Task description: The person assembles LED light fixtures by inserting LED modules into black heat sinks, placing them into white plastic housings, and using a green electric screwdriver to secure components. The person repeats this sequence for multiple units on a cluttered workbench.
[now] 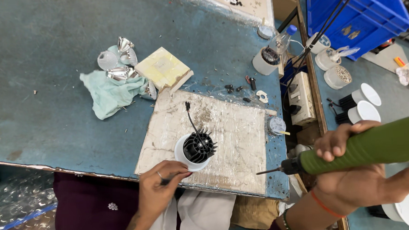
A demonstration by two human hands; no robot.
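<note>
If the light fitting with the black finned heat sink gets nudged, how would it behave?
The light fitting probably feels heavy for its size, given its finned metal body. Standing on its white rim on the board, it should slide, not roll. Its thin wire looks floppy.

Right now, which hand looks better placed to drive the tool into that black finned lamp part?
Probably the right hand: it grips the green screwdriver, tip toward the lamp part. The left hand only touches its white rim.

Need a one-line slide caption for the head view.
Left hand steadies a white lamp housing with black heatsink; right hand grips a green electric screwdriver.
</note>
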